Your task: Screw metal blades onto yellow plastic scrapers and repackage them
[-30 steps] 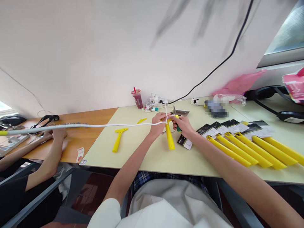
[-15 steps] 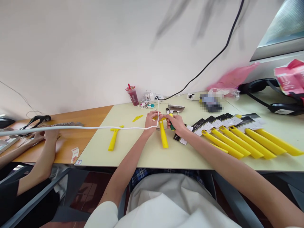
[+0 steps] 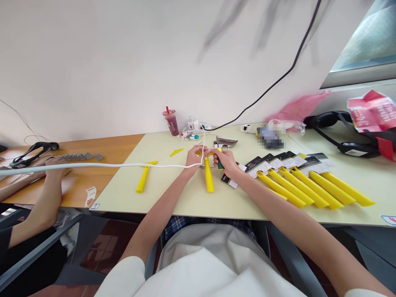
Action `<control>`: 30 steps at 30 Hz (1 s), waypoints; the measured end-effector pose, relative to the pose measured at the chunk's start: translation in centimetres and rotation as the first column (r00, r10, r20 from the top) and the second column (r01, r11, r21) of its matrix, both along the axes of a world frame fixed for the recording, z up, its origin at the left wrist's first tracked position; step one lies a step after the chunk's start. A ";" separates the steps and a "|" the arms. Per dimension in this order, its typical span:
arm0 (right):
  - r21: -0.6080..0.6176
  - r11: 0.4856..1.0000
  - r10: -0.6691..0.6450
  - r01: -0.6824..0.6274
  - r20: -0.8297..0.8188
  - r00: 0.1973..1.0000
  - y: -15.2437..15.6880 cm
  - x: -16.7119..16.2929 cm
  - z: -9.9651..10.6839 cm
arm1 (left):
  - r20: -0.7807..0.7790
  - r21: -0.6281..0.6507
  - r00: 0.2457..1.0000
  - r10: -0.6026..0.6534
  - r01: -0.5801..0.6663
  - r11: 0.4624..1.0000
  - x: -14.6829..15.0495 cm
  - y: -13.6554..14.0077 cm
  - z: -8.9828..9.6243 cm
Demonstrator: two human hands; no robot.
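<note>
My left hand (image 3: 194, 156) is closed on the wide head of a yellow plastic scraper handle (image 3: 209, 178), whose grip points toward me on the table. In my right hand (image 3: 227, 161), fingers wrapped round, is a screwdriver (image 3: 220, 160) with a green and yellow grip; its tip is hidden at the scraper's head. The hands nearly touch. Another yellow T-shaped scraper handle (image 3: 143, 178) lies to the left, with a small yellow strip (image 3: 176, 152) behind it. A metal blade (image 3: 227, 142) rests behind my right hand, and a black and white card (image 3: 230, 180) lies beside it.
Several carded yellow scrapers (image 3: 297, 185) fan out on the right. A white cable (image 3: 148, 165) crosses before my hands. At the back stand a drink cup (image 3: 171, 123) and a power strip (image 3: 198, 124). A co-worker's arm (image 3: 52, 185) is at the left table.
The view has shifted slightly to the right, so things sit a little further left in it. Both hands keep their hold on the scraper handle and screwdriver.
</note>
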State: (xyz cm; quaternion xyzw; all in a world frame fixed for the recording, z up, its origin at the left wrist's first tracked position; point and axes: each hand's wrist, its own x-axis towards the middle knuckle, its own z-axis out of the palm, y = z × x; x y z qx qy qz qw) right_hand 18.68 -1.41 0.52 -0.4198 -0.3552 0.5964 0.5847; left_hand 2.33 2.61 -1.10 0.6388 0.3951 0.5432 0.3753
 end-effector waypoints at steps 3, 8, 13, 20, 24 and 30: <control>0.002 1.000 0.009 -0.009 0.000 1.000 0.0 0.1 0.0 | -0.010 -0.005 1.000 -0.007 0.007 1.000 -0.1 0.1 -0.3; -0.011 0.999 0.031 -0.031 0.005 1.000 0.0 0.1 -0.1 | 0.022 -0.040 0.999 -0.048 0.049 0.998 -0.3 0.3 -0.5; -0.022 0.999 0.043 -0.043 0.012 0.999 0.0 0.1 -0.1 | 0.008 -0.045 0.999 -0.038 0.038 0.998 -0.4 0.4 -0.4; -0.047 0.998 0.052 -0.051 0.021 0.998 0.2 0.4 -0.1 | -0.113 0.074 0.993 0.023 -0.015 0.997 -0.5 -0.1 0.5; -0.062 0.996 0.067 -0.066 0.015 0.998 0.3 0.5 -0.2 | -0.200 0.103 0.979 0.044 -0.024 0.994 -0.7 -0.5 1.1; -0.097 0.992 0.089 -0.086 0.028 0.996 0.7 0.6 -0.8 | -0.301 0.063 0.953 -0.034 0.055 0.996 -1.5 -0.7 2.0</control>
